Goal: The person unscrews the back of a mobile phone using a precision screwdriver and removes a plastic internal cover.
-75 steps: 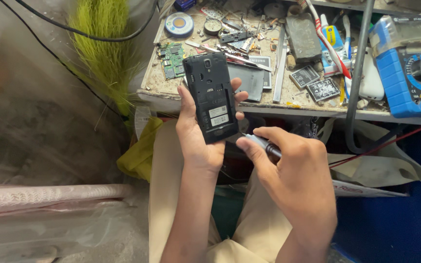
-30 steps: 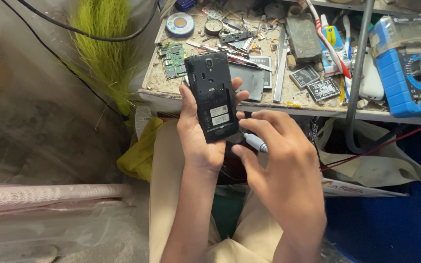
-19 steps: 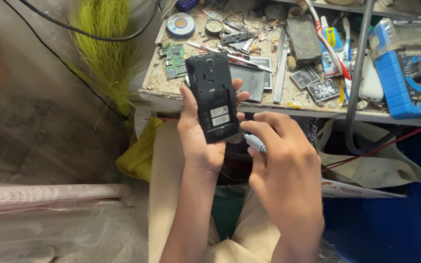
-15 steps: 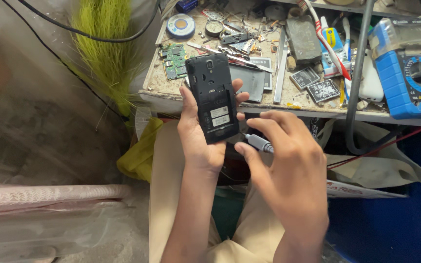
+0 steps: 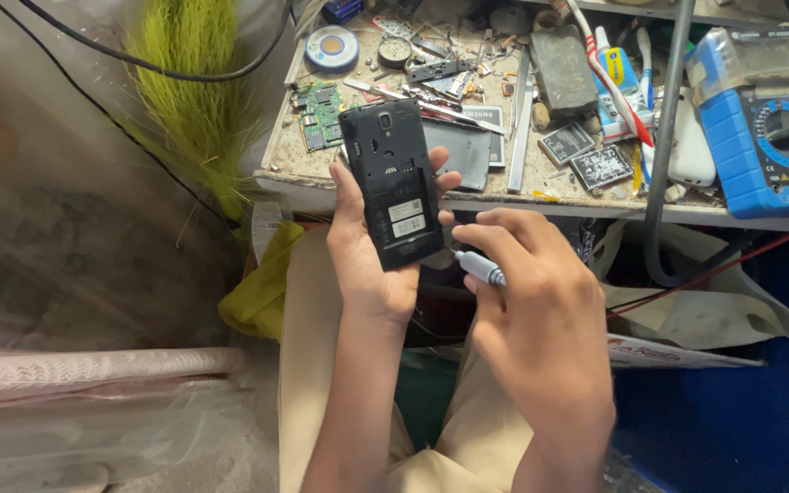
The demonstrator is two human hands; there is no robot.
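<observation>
The left hand point(image 5: 372, 260) is wrapped around a black phone point(image 5: 392, 183) with its back cover off, fingers curled at its right edge and thumb along the left, holding it upright above the lap, just in front of the tabletop point(image 5: 541, 187) edge. The right hand point(image 5: 541, 306) is closed around a grey tool point(image 5: 479, 267) whose tip points at the phone's lower right corner. On the cluttered tabletop behind lie a green board point(image 5: 320, 114), a solder reel point(image 5: 331, 47), dark batteries point(image 5: 586, 155) and a blue multimeter point(image 5: 764, 128). A green brush point(image 5: 194, 100) hangs at left. Both forearms rise from below, over beige trousers point(image 5: 308, 365).
</observation>
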